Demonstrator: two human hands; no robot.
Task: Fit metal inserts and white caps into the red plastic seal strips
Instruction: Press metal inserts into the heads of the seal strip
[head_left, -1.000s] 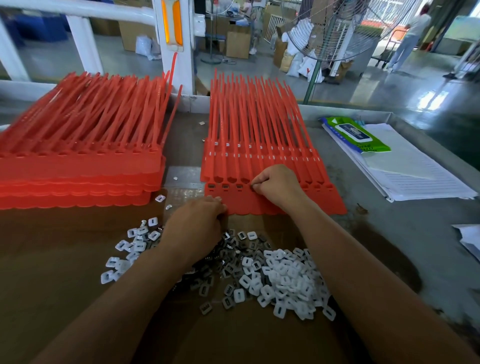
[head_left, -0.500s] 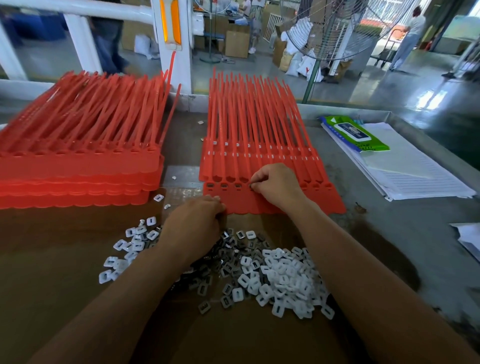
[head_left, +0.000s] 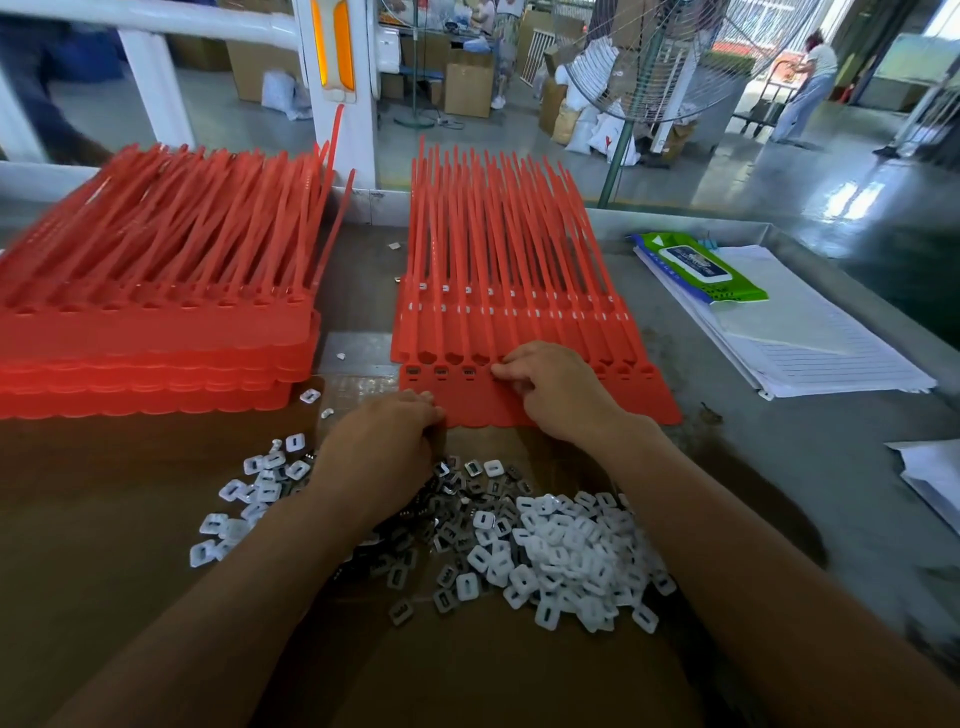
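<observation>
1. The red seal strips (head_left: 511, 291) lie as 1 joined sheet at the middle of the worktop (head_left: 779, 467). Their tails point to the far edge and their head row faces the near edge.
2. In the head row, the 3 sockets nearest the left end each hold a dark piece. The other sockets in view look unfilled.
3. The right hand (head_left: 558, 395) rests on the head row just right of those 3 sockets. Its fingers are curled, with thumb and forefinger drawn together at the 4th socket. Whatever sits between them is too small to tell.
4. The left hand (head_left: 384, 452) lies knuckles up at the sheet's near left corner. Its fingers curl downward and the tips are hidden, so its hold cannot be told.
5. The metal inserts (head_left: 447, 525) lie in a loose dark pile just near of the left hand, partly under the wrist.
6. The white caps (head_left: 571, 556) are heaped touching the right side of the inserts. A smaller scatter lies to the left of the left forearm.
7. Both piles sit on a brown cardboard sheet (head_left: 104, 545) along the near edge.
8. A stack of red strips (head_left: 156, 332) stands at the left edge, apart from the working sheet.
9. A paper stack (head_left: 831, 353) lies at the right edge, with a green wipes pack (head_left: 696, 267) on its far end.
</observation>
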